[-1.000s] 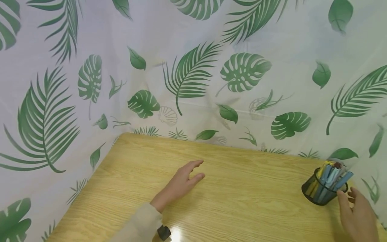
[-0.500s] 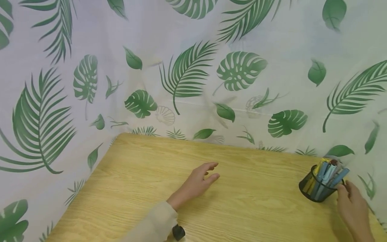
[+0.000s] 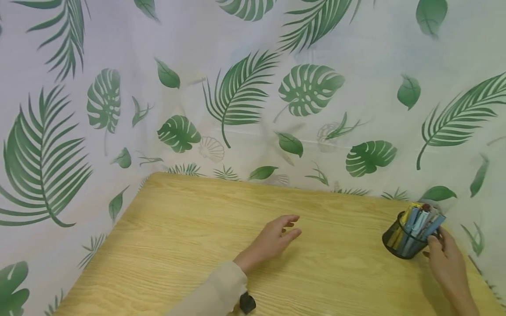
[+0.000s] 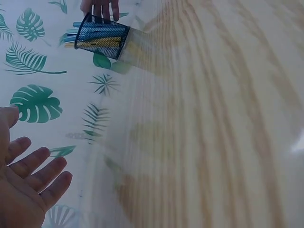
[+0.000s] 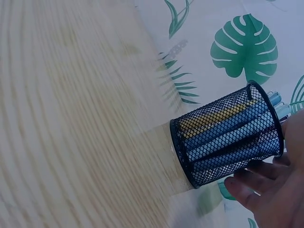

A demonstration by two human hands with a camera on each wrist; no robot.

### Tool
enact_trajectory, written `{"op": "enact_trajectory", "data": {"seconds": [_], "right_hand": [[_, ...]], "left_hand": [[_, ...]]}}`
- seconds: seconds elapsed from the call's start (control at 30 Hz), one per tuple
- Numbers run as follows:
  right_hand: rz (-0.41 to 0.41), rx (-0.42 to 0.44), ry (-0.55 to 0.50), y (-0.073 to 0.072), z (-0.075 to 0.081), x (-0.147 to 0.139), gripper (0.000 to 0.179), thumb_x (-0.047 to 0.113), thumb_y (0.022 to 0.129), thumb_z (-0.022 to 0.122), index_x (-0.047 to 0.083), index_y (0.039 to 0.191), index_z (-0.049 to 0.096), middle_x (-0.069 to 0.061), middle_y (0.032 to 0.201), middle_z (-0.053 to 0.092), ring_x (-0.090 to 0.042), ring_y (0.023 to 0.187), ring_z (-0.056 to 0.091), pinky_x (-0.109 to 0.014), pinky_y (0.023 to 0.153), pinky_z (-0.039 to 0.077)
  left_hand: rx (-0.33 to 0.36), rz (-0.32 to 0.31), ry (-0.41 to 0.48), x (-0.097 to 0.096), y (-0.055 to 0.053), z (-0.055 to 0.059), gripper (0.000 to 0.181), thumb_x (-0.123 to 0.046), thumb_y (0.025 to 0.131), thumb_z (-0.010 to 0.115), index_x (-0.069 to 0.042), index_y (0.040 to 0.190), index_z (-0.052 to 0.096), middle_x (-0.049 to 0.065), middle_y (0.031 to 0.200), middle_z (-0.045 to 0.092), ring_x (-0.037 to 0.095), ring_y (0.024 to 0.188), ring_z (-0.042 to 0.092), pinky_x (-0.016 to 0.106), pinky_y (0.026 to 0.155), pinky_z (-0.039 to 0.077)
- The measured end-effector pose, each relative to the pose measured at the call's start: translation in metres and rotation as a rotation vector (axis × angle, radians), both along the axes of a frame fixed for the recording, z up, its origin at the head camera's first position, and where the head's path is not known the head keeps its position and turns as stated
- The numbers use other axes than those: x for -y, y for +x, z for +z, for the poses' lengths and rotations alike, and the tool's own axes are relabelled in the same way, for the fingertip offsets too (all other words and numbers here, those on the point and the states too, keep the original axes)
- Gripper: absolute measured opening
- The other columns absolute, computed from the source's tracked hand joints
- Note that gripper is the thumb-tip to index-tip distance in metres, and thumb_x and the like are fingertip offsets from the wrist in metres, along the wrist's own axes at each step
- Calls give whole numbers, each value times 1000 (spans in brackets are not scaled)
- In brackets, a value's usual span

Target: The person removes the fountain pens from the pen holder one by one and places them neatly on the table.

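A black mesh pen holder [image 3: 405,239] full of pens stands on the wooden table at the right; blue, yellow and dark pens rise above its rim. My right hand [image 3: 448,263] grips its right side, thumb towards me and fingers partly hidden behind it. In the right wrist view, fingers of that hand [image 5: 273,185] lie along the mesh wall of the pen holder [image 5: 228,135]. Over the middle of the table my left hand [image 3: 272,239] holds nothing, its fingers apart and loosely extended. The left wrist view shows this hand [image 4: 28,183] with spread fingers.
The wood-grain table [image 3: 189,228] meets a leaf-printed white curtain [image 3: 253,145] at the back and left. A beige sleeve [image 3: 217,289] covers my left forearm, with a black object [image 3: 247,303] at the wrist.
My left hand has moved to the right over the table. My right hand has come up against the pen holder and taken hold of it. The head view has shifted slightly.
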State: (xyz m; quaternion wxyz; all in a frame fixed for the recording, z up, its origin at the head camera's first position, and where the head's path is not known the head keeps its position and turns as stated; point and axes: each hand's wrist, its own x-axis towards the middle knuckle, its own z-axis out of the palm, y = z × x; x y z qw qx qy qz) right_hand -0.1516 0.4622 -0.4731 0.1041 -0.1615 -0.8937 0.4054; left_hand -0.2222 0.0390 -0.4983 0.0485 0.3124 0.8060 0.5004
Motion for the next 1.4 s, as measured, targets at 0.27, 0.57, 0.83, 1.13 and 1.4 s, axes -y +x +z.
{"op": "enact_trajectory", "data": {"seconds": [0.27, 0.57, 0.83, 1.13, 1.4], "right_hand": [[60, -61, -36, 1, -1, 13, 63, 24, 111, 22, -10, 161, 3, -45, 155, 25, -57, 137, 35, -2, 70, 44], [169, -62, -80, 0, 0, 40, 62, 23, 112, 22, -7, 162, 0, -42, 159, 19, -61, 136, 34, -4, 73, 46], [208, -99, -105, -3, -2, 61, 61, 22, 113, 25, -8, 162, 3, -40, 160, 19, -59, 137, 35, -2, 76, 44], [279, -84, -140, -5, -1, 85, 65, 24, 114, 30, -7, 162, 0, -42, 159, 20, -56, 141, 33, -2, 79, 44], [317, -94, -137, -9, 1, 108, 64, 23, 114, 36, -7, 162, 7, -40, 159, 24, -52, 144, 33, -5, 86, 44]], "left_hand": [[-9, -10, -7, -26, -3, -1, 50, -34, 110, 52, -4, 151, 51, 9, 150, 55, 23, 131, 58, 33, 107, 48], [19, -18, 6, -50, -1, 0, 49, -37, 110, 52, -10, 151, 52, 4, 150, 55, 17, 131, 57, 29, 106, 48], [6, -21, -11, -60, -1, 2, 49, -36, 111, 50, -8, 151, 51, 5, 150, 55, 19, 131, 58, 29, 106, 48], [6, -22, -15, -79, -2, 5, 48, -34, 111, 51, -9, 152, 51, 6, 150, 55, 20, 131, 58, 29, 105, 49], [62, -2, 7, -98, -3, 4, 49, -34, 110, 53, -9, 152, 51, 3, 151, 54, 17, 130, 58, 26, 103, 50]]}}
